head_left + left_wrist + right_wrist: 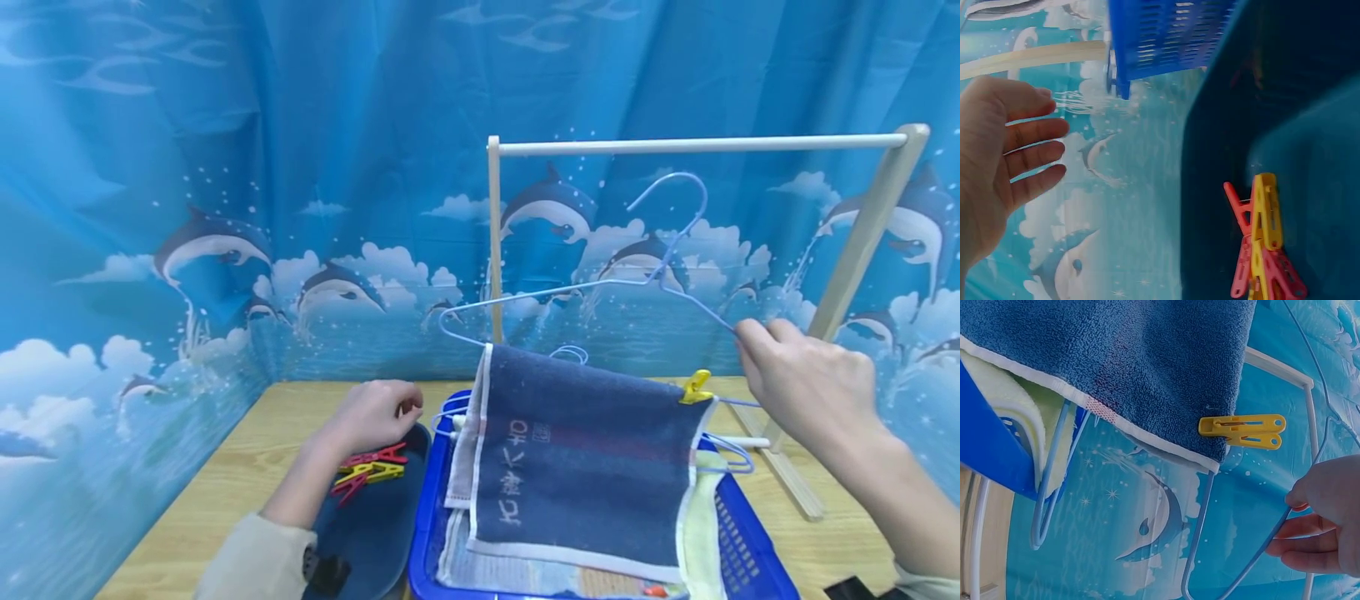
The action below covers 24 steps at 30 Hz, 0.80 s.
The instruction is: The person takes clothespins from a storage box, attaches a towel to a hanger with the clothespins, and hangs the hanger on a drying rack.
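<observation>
My right hand (pixel 806 375) pinches the sloping right arm of a light-blue wire hanger (pixel 611 285), holding it up with its hook below the white rail. Over the hanger's bottom bar drapes a dark blue towel (pixel 585 467) with white edging and pale lettering. A yellow clothespin (pixel 1241 430) clips the towel near its right end. My left hand (pixel 378 414) hovers over the rim of a dark blue tub (pixel 367 542), its fingers loosely bent around nothing. Red clothespins (pixel 1241 265) and yellow clothespins (pixel 1266 212) lie together inside that tub.
Beneath the towel stands a blue plastic basket (pixel 750 542) with more hangers and a pale green towel (pixel 708 517) in it. A wooden drying rack (pixel 862 229) with a white rail (pixel 697 145) rises behind. A dolphin-print curtain (pixel 360 167) backs the wooden table (pixel 232 442).
</observation>
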Available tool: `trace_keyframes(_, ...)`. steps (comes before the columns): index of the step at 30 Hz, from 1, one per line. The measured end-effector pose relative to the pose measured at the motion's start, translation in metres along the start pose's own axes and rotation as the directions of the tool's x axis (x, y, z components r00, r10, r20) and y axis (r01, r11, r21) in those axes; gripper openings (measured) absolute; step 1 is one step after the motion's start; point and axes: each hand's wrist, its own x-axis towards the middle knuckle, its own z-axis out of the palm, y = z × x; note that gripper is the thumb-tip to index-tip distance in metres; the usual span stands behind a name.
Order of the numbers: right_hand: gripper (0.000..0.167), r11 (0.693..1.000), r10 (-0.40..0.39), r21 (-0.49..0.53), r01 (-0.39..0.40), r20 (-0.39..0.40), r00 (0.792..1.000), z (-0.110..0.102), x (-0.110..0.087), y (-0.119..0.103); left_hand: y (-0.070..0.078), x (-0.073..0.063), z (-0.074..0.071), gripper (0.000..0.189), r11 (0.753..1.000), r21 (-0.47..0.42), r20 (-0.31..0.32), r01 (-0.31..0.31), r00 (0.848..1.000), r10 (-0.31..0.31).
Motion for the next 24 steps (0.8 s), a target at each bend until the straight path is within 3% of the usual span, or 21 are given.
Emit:
trace_keyframes(4,0.043,1.000,0.003,-0.003,-0.003,-0.002,1.000,0.000,0.000,0.000,-0.006,-0.002,0.010,0.005,0.994,0.105,0.051,0.016,0.998,-0.021)
trace_keyframes(7,0.042,1.000,0.004,-0.005,-0.004,-0.005,1.000,0.000,0.000,0.000,-0.011,-0.006,0.016,0.003,0.984,0.172,0.041,-0.037,0.999,0.030)
trace_keyframes(12,0.041,1.000,-0.003,-0.003,0.003,-0.003,1.000,0.000,0.000,-0.001,-0.025,-0.013,0.028,0.022,0.955,0.262,-0.003,-0.139,0.989,0.145)
trace_keyframes(20,0.042,1.000,0.000,-0.005,0.000,0.002,1.000,-0.001,-0.001,0.000,-0.032,-0.014,0.033,0.026,0.952,0.271,0.019,-0.141,0.990,0.141)
trace_keyframes(24,0.042,1.000,-0.001,-0.007,0.001,0.001,1.000,-0.001,-0.001,0.000,-0.033,-0.012,0.035,0.027,0.945,0.280,0.019,-0.167,0.985,0.169)
